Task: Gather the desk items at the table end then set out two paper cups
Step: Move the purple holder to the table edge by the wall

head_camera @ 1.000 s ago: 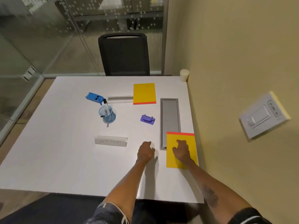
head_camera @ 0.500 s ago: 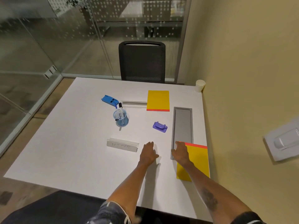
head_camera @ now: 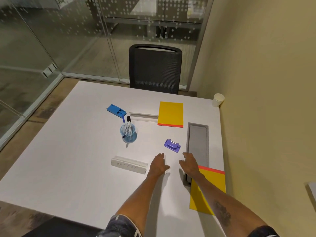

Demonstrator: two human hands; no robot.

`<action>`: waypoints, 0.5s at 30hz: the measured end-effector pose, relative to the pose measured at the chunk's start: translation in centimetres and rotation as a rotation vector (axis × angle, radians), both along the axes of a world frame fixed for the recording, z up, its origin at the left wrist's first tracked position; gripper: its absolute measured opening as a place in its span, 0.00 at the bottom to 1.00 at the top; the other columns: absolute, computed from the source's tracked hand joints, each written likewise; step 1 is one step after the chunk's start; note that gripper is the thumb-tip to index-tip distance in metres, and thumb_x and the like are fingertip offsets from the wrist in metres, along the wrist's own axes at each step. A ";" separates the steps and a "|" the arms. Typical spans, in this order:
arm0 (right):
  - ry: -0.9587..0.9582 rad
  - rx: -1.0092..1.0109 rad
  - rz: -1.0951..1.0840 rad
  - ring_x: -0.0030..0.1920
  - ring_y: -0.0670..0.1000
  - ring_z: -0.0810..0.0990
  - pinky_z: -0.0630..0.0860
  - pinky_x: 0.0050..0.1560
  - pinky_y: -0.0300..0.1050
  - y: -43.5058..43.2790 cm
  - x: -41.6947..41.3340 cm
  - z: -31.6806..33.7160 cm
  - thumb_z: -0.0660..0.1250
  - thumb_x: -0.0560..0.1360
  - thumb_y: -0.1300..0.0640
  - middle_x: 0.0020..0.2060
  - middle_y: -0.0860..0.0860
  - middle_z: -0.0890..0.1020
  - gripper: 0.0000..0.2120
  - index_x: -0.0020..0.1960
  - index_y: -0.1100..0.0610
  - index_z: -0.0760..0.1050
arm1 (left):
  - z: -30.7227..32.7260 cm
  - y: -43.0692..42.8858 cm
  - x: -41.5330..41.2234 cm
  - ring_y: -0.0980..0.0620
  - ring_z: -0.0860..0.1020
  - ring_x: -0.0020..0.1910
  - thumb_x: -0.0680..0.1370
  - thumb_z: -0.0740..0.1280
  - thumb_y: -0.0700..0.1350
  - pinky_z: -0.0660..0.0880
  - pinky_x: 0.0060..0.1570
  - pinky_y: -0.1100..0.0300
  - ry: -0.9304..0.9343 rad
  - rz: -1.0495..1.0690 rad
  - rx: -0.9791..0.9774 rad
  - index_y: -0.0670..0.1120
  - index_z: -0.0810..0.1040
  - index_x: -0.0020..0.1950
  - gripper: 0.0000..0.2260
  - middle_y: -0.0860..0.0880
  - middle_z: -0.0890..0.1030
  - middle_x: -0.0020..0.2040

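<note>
Lying near the left hand [head_camera: 158,165]: name card [head_camera: 129,165] beside, purple clip [head_camera: 172,145] ahead.

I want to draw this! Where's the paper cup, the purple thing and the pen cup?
paper cup [head_camera: 217,103], head view, on its white side.
purple thing [head_camera: 172,145], head view, on its raised top.
pen cup [head_camera: 129,136], head view, on its blue wall.

A white paper cup [head_camera: 218,99] is stood upright at the far right corner of the table [head_camera: 68,168]. One yellow pad [head_camera: 170,114] is laid flat near it, a second pad [head_camera: 215,182] at the near right edge.
</note>
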State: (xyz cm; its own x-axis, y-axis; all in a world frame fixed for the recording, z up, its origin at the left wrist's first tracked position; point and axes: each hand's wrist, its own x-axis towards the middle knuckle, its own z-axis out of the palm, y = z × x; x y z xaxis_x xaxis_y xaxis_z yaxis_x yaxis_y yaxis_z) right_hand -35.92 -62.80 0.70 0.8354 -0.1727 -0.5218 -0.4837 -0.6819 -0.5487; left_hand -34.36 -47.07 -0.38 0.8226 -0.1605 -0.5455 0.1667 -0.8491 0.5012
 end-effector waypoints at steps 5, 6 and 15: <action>-0.002 -0.013 0.011 0.71 0.56 0.71 0.68 0.72 0.47 0.1 2.3 -0.5 0.62 0.81 0.59 0.72 0.57 0.70 0.23 0.75 0.61 0.66 | -1.1 -0.1 1.8 0.47 0.61 0.79 0.79 0.69 0.45 0.63 0.75 0.53 0.030 -0.057 0.049 0.40 0.60 0.78 0.31 0.43 0.62 0.79; 0.001 -0.015 0.012 0.70 0.55 0.72 0.68 0.71 0.47 0.1 2.7 -0.6 0.62 0.81 0.59 0.72 0.57 0.70 0.23 0.75 0.61 0.66 | -1.4 -0.1 2.0 0.47 0.60 0.79 0.79 0.70 0.45 0.64 0.75 0.53 0.039 -0.073 0.064 0.40 0.61 0.78 0.31 0.43 0.62 0.79; 0.035 -0.045 0.015 0.63 0.57 0.76 0.72 0.62 0.46 0.2 6.3 -2.8 0.63 0.79 0.60 0.64 0.59 0.75 0.17 0.67 0.63 0.73 | -4.0 -0.1 4.5 0.39 0.60 0.76 0.76 0.73 0.46 0.68 0.70 0.48 0.022 -0.244 0.252 0.39 0.62 0.74 0.32 0.43 0.59 0.78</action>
